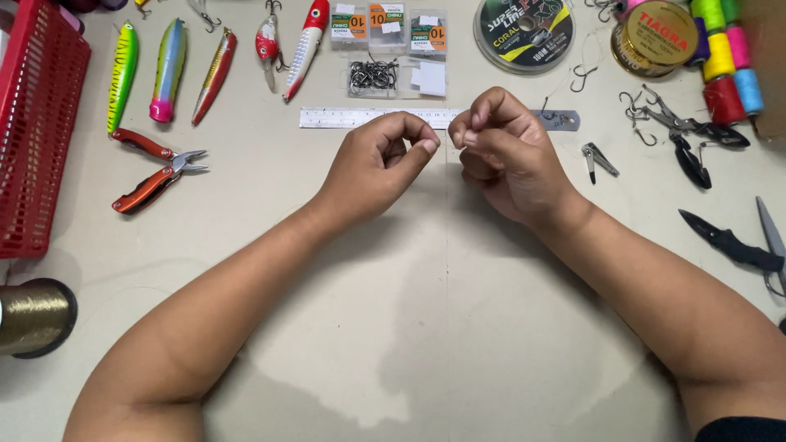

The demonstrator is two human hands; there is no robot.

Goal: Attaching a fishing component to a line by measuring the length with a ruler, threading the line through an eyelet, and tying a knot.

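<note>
Small pinched piece sat, by my read, between the two fingertip clusters, held up over the counter (426,327) just in front of the steel ruler (368,118); too fine to resolve, could be line or a hook. Left hand (381,160): grip closed, thumb against curled forefinger, other fingers tucked in. Right hand (503,155): grip also closed, thumb and first fingers bunched to a tight pinch and facing the left. The two pinches were near each other but not touching. Can't tell what either actually held.

Around them:
- loose hooks (373,76) and hook packets (386,24) behind the ruler
- lures (169,69) far left
- orange-handled pliers (155,176) left, well apart from the hands
- nail clipper (599,160) just right of the right hand
- black pliers (688,135) and scissors (737,245) further right
- gold line spool (33,317) at the left edge

Judgement: fine two-handed fingertip work mid-step, looked like threading or knotting, not a pick or a place. Any next move would call for steady tension between the pinches, no slip in either, and hands kept high enough to clear the ruler. A cutter, if needed, lay closest on the right side.
</note>
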